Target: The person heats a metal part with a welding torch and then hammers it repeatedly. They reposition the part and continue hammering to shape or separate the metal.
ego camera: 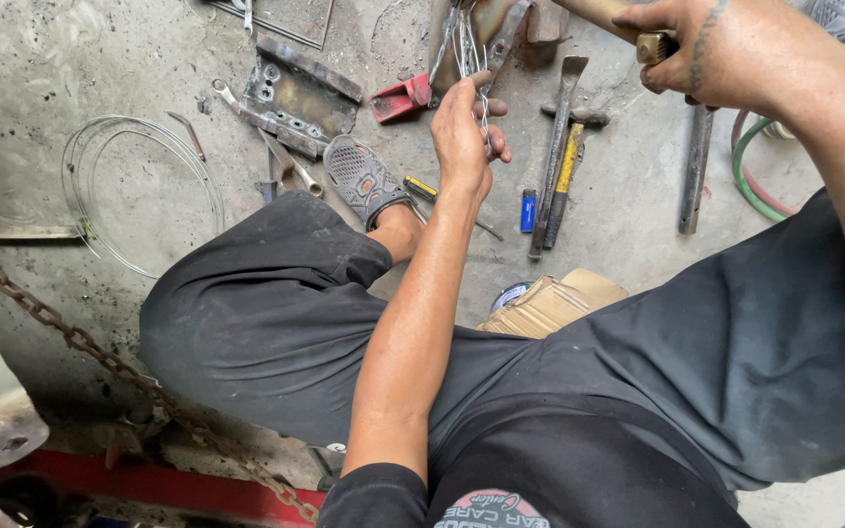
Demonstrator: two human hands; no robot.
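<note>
Left hand [462,132] grip pinched on bundle of thin metal rods [466,49], held upright above concrete floor [628,196]. Right hand [721,49] grip clenched round wooden handle [603,15] with brass end. On floor just beyond: chisels [559,147], red clamp [401,101], bolted metal plate [295,98], wire coil [139,186]. Chain [80,337] near left knee.

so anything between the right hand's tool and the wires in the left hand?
Nothing visible. The left hand pinches the thin wires, raised over the floor. The right hand grips a wooden-handled tool off to the side. The gap between them is open; the chisels lie on the floor below, out of the way.
</note>
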